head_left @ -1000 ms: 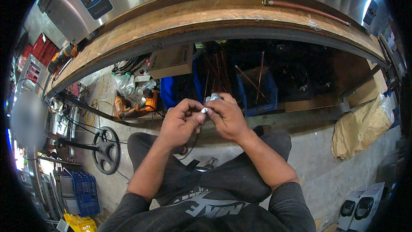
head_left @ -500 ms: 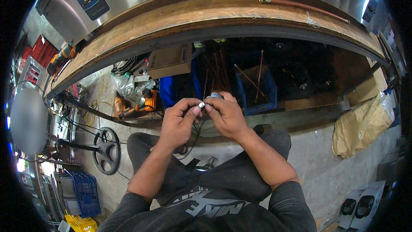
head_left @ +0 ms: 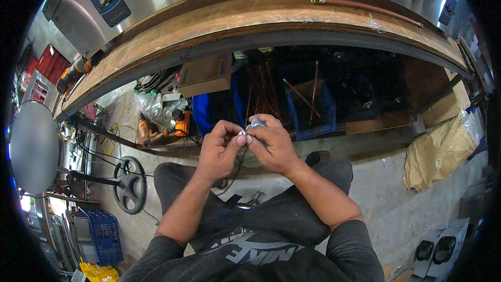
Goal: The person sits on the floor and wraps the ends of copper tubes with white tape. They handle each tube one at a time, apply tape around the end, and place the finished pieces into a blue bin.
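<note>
Both hands meet above my knees, in front of the bench. My left hand (head_left: pixel 219 149) pinches a small silvery-white piece (head_left: pixel 242 132) between thumb and forefinger; its kind is too small to tell. Against it press the thumb and forefinger of my right hand (head_left: pixel 274 149). The curled fingers of that hand also hold a small round pale-blue and white thing (head_left: pixel 256 123), partly hidden.
A wooden workbench (head_left: pixel 219 19) spans the front, bearing a copper tube (head_left: pixel 370 9) with a brass fitting. Beneath it are a blue bin (head_left: pixel 213 112), a cardboard box (head_left: pixel 206 75) and an orange power drill (head_left: pixel 151 131). A pedestal fan base (head_left: pixel 129 184) stands left, a brown bag (head_left: pixel 438 151) right.
My fingers have shifted slightly around the small piece, and the left thumb now covers more of it. More of the pale-blue round thing shows in my right hand.
</note>
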The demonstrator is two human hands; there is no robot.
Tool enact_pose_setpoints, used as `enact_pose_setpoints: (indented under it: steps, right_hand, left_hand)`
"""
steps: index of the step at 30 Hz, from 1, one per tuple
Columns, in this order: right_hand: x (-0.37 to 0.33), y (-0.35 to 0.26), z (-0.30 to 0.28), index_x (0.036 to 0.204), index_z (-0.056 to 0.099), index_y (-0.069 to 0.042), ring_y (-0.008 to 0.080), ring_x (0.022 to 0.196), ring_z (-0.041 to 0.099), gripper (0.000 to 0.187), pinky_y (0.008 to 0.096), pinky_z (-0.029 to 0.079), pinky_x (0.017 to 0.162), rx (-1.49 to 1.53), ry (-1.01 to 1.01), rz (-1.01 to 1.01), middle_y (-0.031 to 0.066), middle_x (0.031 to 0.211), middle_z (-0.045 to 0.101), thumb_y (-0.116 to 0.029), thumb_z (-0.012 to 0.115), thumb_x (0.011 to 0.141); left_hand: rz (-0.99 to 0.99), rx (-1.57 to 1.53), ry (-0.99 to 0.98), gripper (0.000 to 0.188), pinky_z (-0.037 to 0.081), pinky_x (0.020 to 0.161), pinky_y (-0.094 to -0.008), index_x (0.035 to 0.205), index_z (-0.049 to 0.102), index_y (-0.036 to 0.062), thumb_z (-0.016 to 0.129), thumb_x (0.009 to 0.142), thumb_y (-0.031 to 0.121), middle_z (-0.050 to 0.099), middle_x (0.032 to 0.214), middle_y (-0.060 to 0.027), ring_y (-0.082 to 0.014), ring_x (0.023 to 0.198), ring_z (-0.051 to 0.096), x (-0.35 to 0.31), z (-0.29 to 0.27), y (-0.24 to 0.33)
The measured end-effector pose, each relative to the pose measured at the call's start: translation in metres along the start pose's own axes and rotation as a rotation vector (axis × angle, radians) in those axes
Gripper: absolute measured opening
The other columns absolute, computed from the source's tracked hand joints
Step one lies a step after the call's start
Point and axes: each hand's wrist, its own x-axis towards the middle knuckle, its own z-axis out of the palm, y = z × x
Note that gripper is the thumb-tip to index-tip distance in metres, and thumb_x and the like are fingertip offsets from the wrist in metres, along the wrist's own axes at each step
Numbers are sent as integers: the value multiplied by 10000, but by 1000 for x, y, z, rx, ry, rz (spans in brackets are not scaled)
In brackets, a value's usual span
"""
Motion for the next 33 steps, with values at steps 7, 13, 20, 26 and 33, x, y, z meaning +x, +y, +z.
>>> enact_pose_setpoints:
  steps: [7,13,20,26,33]
  right_hand:
    - [8,9,12,909,729,-83,384,890,667,264,486,509,791,4,4,237,207,942,695,-329,636,880]
    - [12,71,9,1047,681,-54,407,893,661,392,476,518,801,-320,75,324,226,938,686,-391,496,971]
    - [-13,57,36,981,655,-16,205,800,596,417,366,466,769,209,-629,476,121,866,661,-393,477,1000]
    - [-13,51,36,951,652,-29,129,830,587,367,317,458,806,535,-1069,511,23,848,650,-377,543,999]
    - [-5,45,35,934,630,-23,118,846,630,273,300,487,803,586,-1113,487,25,849,665,-293,619,975]
  left_hand:
    - [19,-50,-4,156,504,731,-316,982,586,17,663,874,100,669,844,-60,-144,753,626,-20,-5,5]
    - [-17,-287,161,97,450,513,-277,996,539,70,561,923,131,561,707,-29,-143,560,535,1,-14,55]
    - [-344,-1216,565,147,292,445,-235,926,542,130,555,994,259,460,700,24,-85,529,377,62,-77,-54]
    - [-288,-1248,782,178,293,440,-225,840,554,154,577,977,266,498,692,46,-78,532,402,68,-101,-99]
    - [-251,-1260,691,132,313,433,-221,891,542,156,578,974,253,512,708,53,-65,533,418,68,-109,-117]
